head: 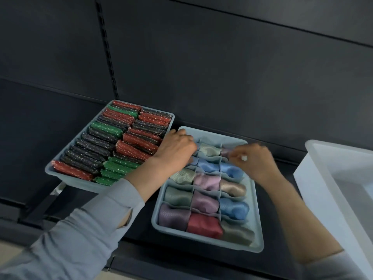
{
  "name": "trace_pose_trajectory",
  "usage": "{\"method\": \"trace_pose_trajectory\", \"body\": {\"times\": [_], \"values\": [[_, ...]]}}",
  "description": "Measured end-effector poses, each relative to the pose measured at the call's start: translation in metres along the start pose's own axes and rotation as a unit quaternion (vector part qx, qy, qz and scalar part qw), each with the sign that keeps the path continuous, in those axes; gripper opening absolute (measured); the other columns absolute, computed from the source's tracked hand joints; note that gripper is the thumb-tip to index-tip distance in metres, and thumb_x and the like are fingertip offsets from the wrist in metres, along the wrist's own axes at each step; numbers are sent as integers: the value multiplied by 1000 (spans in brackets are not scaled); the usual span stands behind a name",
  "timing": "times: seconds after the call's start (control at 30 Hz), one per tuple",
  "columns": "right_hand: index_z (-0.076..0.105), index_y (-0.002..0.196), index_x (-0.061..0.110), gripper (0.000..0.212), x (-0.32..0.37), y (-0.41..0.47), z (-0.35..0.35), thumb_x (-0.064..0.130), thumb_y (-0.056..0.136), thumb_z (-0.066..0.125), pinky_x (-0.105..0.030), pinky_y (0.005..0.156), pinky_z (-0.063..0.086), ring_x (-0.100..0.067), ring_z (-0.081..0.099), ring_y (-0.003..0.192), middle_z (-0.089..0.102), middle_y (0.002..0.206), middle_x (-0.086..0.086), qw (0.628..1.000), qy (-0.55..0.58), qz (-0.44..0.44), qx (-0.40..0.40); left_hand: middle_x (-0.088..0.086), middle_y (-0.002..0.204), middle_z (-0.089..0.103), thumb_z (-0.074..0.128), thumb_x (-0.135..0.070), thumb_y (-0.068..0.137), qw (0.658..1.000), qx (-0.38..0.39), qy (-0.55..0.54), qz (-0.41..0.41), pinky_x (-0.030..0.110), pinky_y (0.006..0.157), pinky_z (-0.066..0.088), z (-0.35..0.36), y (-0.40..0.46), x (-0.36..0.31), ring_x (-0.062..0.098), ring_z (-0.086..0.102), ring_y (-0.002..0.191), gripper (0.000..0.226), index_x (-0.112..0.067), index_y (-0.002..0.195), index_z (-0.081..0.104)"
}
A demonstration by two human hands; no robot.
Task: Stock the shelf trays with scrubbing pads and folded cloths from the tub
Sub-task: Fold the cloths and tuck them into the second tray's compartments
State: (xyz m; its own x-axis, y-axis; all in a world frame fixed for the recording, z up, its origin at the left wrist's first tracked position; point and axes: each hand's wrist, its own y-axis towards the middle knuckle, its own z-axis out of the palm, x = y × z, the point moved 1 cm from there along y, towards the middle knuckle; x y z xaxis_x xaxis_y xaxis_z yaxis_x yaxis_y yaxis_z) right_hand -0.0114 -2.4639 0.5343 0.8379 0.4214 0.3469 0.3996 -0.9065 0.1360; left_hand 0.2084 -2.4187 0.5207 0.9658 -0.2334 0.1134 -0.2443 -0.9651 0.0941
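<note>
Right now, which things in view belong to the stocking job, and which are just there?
In the job: divided tray, folded cloths, scrubbing-pad tray, scrubbing pads, white tub, left hand, right hand.
Just there: dark shelf, back panel.

Two light blue trays sat on the dark shelf: the pad tray (pixel 60 174) at the left of the frame and the divided cloth tray (pixel 256 203) at centre. One white tub (pixel 331 184) stood at the right edge. The divided tray was three compartments wide; fourteen folded cloths (pixel 205 203) could be counted in it, the far row being partly hidden by two hands. The scrubbing pads (pixel 113 146) stood in two rows, roughly thirty in all, in red, green and black; an exact count was not possible.
</note>
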Motion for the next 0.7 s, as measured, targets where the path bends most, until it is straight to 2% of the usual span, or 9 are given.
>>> {"method": "trace_pose_trajectory", "body": {"times": [0.07, 0.13, 0.23, 0.33, 0.47, 0.57, 0.63, 0.7], "values": [[75, 91, 30, 11, -11, -9, -8, 33, 81, 70, -36, 88, 47, -26, 55, 106, 73, 94, 3, 995, -93, -9, 28, -2, 114, 65, 66, -40, 87, 999, -10, -28, 29, 38, 94, 43, -2, 4, -13, 22, 53, 112, 31, -24, 113, 69], [72, 105, 34, 27, -8, -13, -6, 42, 79, 68, -36, 96, 38, -26, 44, 118, 68, 105, 0, 982, -170, -7, 79, 0, 114, 67, 68, -37, 87, 998, 7, -43, 49, 38, 91, 47, -2, 11, -26, 24, 55, 110, 31, -24, 114, 69], [68, 114, 36, 38, 3, -13, 4, 52, 80, 64, -36, 97, 27, -24, 36, 127, 63, 115, -4, 970, -235, -14, 64, 4, 112, 68, 67, -27, 87, 998, 14, -37, 40, 32, 84, 47, 1, 19, -37, 26, 57, 110, 23, -21, 110, 69], [71, 110, 34, 33, 2, -14, 14, 51, 83, 61, -37, 102, 20, -21, 31, 135, 61, 125, -5, 970, -241, -16, 41, 7, 114, 67, 65, -23, 90, 999, 18, -39, 23, 34, 81, 45, 4, 21, -41, 28, 59, 110, 23, -22, 112, 69], [70, 111, 32, 32, 2, -12, 21, 49, 86, 59, -35, 104, 14, -19, 34, 135, 63, 124, -6, 971, -237, -26, 37, 4, 117, 67, 64, -26, 91, 997, 10, -75, 6, 36, 81, 47, 6, 19, -40, 28, 61, 109, 24, -26, 114, 68], [68, 115, 31, 32, 0, -18, 8, 43, 85, 63, -34, 106, 19, -19, 38, 133, 64, 120, -4, 982, -184, -32, 23, -4, 120, 65, 67, -32, 89, 990, -24, -141, 7, 36, 85, 50, -2, 7, -35, 22, 62, 110, 30, -29, 119, 66], [70, 110, 30, 26, -1, -28, -9, 32, 85, 66, -33, 98, 33, -21, 50, 120, 67, 111, -5, 990, -133, -42, 1, -6, 117, 67, 68, -34, 88, 984, -30, -177, 18, 38, 88, 51, -7, -5, -36, 19, 62, 108, 28, -29, 115, 68], [71, 104, 30, 22, 4, -41, -18, 23, 85, 63, -33, 86, 43, -25, 59, 102, 68, 102, -6, 994, -93, -44, 28, -6, 110, 69, 66, -39, 88, 984, -5, -170, 44, 35, 83, 51, -10, -17, -44, 18, 64, 104, 23, -31, 109, 70]]}}
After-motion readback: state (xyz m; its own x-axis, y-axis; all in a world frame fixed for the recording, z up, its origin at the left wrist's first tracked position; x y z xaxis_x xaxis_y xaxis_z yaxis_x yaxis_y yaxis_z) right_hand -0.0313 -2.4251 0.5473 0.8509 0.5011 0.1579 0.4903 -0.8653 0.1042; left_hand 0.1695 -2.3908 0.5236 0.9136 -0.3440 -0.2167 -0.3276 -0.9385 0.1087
